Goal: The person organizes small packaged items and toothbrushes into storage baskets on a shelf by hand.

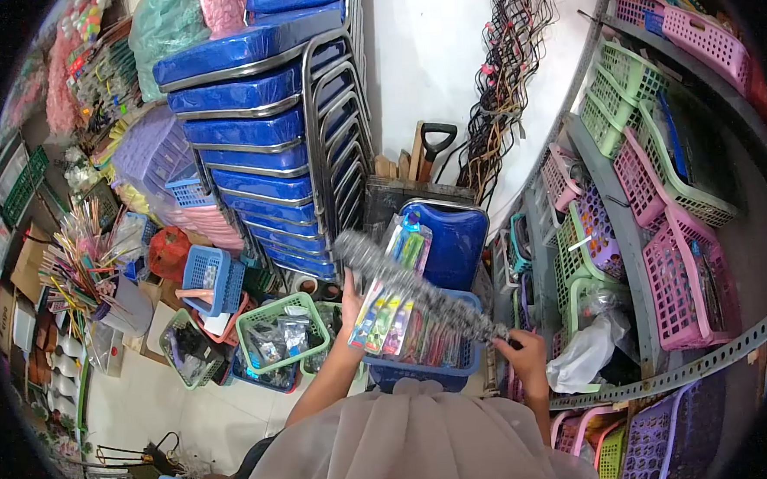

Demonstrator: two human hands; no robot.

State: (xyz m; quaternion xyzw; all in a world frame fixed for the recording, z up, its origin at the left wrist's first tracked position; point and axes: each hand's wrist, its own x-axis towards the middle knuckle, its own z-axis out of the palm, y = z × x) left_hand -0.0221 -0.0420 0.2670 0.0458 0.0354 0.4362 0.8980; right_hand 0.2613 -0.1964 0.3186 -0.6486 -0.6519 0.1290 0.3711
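Note:
A long grey fluffy duster [416,283] slants across the middle, its dark handle closed in my right hand [526,353]. My left hand [352,304] is at the left edge of several colourful blister packs [386,319], its fingers partly hidden behind the packs and the duster. The duster passes over these packs and over a blue basket [468,356] that holds more packaged items. Behind the basket stands a blue padded chair seat [453,240].
Stacked blue chairs [261,142] rise at the back left. Baskets fill the metal shelves [610,171] on the right. A green basket [273,364] with small packets and a container of thin sticks [131,305] stand left.

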